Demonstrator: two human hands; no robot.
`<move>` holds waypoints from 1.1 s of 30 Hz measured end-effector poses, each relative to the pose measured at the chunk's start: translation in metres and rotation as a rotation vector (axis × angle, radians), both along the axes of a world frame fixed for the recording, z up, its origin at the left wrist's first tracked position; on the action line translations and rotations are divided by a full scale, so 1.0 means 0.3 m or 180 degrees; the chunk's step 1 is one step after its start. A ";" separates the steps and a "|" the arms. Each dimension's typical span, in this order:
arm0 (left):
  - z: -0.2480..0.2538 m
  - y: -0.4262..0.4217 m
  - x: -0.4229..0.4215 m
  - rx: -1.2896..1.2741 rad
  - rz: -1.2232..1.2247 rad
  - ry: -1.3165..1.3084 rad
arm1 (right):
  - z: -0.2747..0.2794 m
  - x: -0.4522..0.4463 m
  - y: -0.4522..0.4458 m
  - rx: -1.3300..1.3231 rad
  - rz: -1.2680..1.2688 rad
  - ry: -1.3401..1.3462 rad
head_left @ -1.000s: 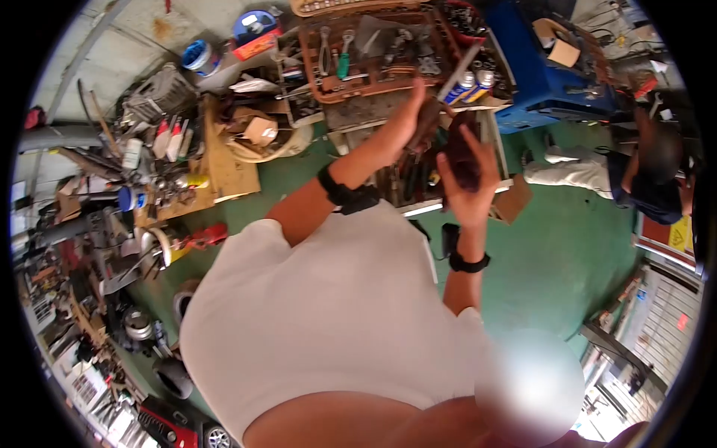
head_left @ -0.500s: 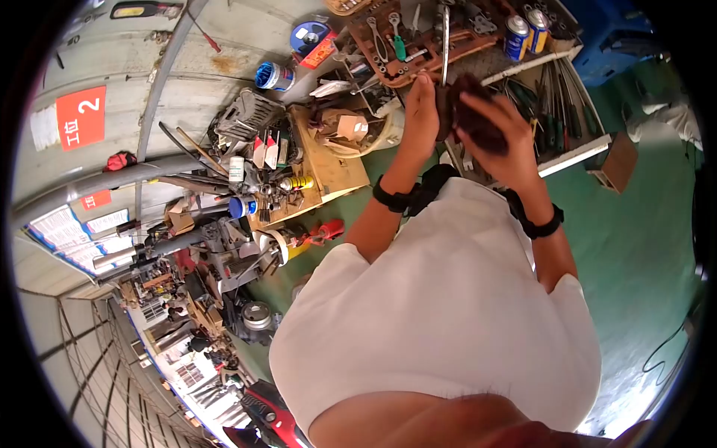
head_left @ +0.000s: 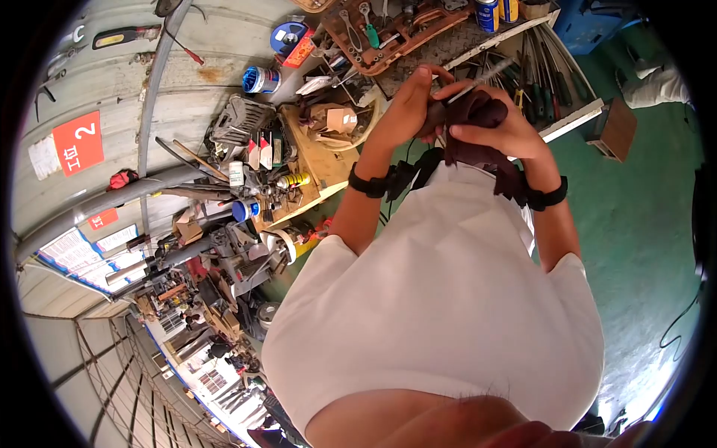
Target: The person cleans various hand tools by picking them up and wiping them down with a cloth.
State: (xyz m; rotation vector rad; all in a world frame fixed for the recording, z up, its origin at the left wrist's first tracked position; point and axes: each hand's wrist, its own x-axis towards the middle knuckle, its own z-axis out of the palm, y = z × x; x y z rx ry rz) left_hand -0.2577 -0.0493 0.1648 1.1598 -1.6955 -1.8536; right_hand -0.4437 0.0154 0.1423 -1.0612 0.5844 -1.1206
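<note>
A dark maroon cloth [head_left: 478,112] is bunched in my right hand [head_left: 511,131], its loose end hanging toward my wrist. My left hand [head_left: 409,108] is closed around the dark end of a long tool, beside the cloth. The tool's flat metal blade [head_left: 485,78] points up and to the right, past the cloth. Both hands are close together in front of my chest, near the open drawer [head_left: 573,118] of long-handled tools. My fingers partly hide the tool's handle.
An orange tool case [head_left: 418,46] with wrenches lies on the cart top, with spray cans [head_left: 487,15] beside it. At the left, a wooden bench [head_left: 317,160] holds bottles and parts. A cardboard box [head_left: 617,131] is on the green floor. A person's pale trousers [head_left: 657,88] show at right.
The view has swung to the right. My hands have come together, the cloth has unfolded downward, and the blade has tilted from upright toward the right.
</note>
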 end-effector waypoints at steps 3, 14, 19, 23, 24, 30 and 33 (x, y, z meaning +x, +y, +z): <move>-0.025 -0.021 0.000 -0.0462 0.0124 -0.0173 | -0.039 -0.040 0.010 -0.0047 -0.0411 0.0614; 0.034 -0.014 0.043 -0.2573 -0.0369 -0.0784 | -0.077 -0.222 0.108 0.0398 -0.1330 -0.0578; 0.000 -0.030 0.095 -0.2957 -0.0295 -0.1655 | -0.081 -0.363 0.143 0.0334 -0.2243 -0.1302; -0.059 -0.011 0.081 -0.2536 -0.0520 -0.2141 | -0.001 -0.239 0.143 -0.0352 -0.2577 0.1750; -0.087 0.003 0.076 -0.2510 -0.0513 -0.2112 | -0.006 -0.191 0.140 -0.0253 -0.2296 0.2017; -0.209 0.052 0.041 -0.2246 -0.1044 -0.1924 | -0.208 -0.004 0.104 -0.1562 -0.1453 0.4104; -0.181 0.063 0.057 -0.1862 -0.1459 -0.2134 | -0.298 0.002 0.112 -0.1568 -0.1056 0.4282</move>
